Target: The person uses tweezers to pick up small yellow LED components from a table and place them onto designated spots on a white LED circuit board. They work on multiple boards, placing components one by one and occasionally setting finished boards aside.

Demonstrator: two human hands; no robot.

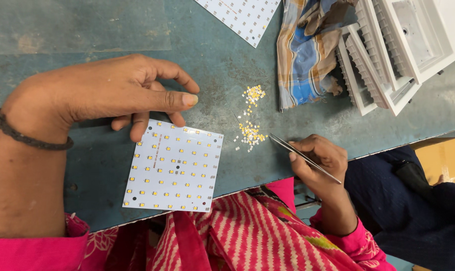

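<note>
Left hand, nearest the camera, rests its fingertips on the top edge of a white square LED board lying flat on the blue-green counter, grip loose. Right of the board, the right hand pinches metal tweezers, tips beside a scatter of tiny yellow LED chips.

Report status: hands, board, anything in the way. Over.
Left hand fingertips resting on top edge of board, holding nothing. Right hand gripping tweezers, tips near loose chips. Nothing between tweezers and board.
</note>
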